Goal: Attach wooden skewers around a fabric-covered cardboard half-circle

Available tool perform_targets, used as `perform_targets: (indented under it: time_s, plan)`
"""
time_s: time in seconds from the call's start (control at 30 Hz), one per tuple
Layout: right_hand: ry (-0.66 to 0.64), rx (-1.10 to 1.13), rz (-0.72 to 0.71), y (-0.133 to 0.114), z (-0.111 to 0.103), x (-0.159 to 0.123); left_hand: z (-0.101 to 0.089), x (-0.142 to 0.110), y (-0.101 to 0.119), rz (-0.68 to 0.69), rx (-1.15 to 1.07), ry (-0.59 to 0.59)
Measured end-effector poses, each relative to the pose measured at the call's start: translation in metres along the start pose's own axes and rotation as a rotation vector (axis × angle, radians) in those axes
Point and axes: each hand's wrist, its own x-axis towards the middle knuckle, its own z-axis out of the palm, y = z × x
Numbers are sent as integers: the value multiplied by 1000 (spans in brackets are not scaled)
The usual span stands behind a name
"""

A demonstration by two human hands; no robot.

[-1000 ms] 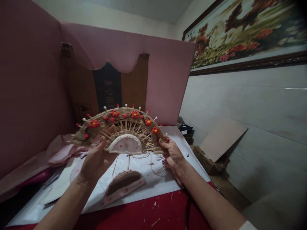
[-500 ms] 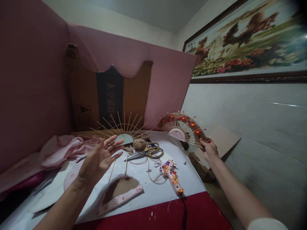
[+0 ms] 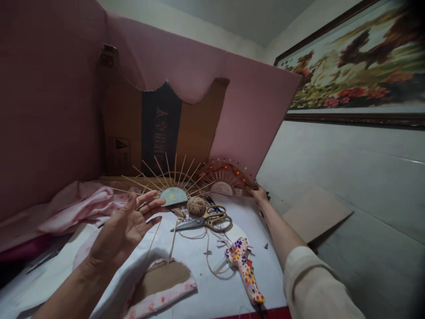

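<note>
Brown half-round twine fan with red flowers [image 3: 229, 169] upright at far end of white-covered tabletop [image 3: 215, 283]. Right hand [image 3: 260, 194], at arm's length, gripping its right end; left hand [image 3: 122, 232] palm-up, fingers spread wide, near pale-blue half-disc with thin sticks [image 3: 173, 196].

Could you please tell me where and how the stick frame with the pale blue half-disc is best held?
Probably by the pale blue half-disc, coming from the near side: its straight edge faces that way, while thin sticks fan out from its curved edge and look easily bent.
</note>
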Motion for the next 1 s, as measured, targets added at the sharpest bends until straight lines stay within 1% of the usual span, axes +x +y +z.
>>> perform_targets:
  time_s: [0.1, 0.17, 0.23, 0.33, 0.43, 0.53, 0.63, 0.73, 0.8, 0.87, 0.93, 1.0]
  plan:
    - [39, -305, 151, -1, 1, 4, -2, 2, 1, 33, 9, 19]
    - [59, -472, 202, -3, -1, 1, -1, 1, 0, 54, 40, 8]
    - [64, -596, 190, -7, -2, -5, -1, 1, -2, 71, 109, -23]
    - [46, -705, 84, -17, -4, -13, 1, 1, -9, 88, 254, -33]
    - [32, -748, 5, -25, -1, -14, 3, 1, -15, 115, 360, -18]
    - [36, -756, 48, -29, 9, -4, 2, 1, -17, 142, 419, -17]
    - [65, -739, 119, -31, 25, 8, 1, 2, -17, 153, 450, -24]
    - [50, -699, 94, -35, 42, 11, -2, 3, -15, 171, 471, -6]
    - [33, -673, 47, -40, 51, 7, -3, 4, -13, 180, 484, 19]
    - [48, -658, 11, -47, 56, -2, -4, 4, -10, 180, 496, 46]
    - [80, -648, -22, -59, 59, -13, -4, 4, -8, 185, 510, 72]
    - [77, -627, -88, -74, 60, -29, -6, 5, -6, 195, 569, 105]
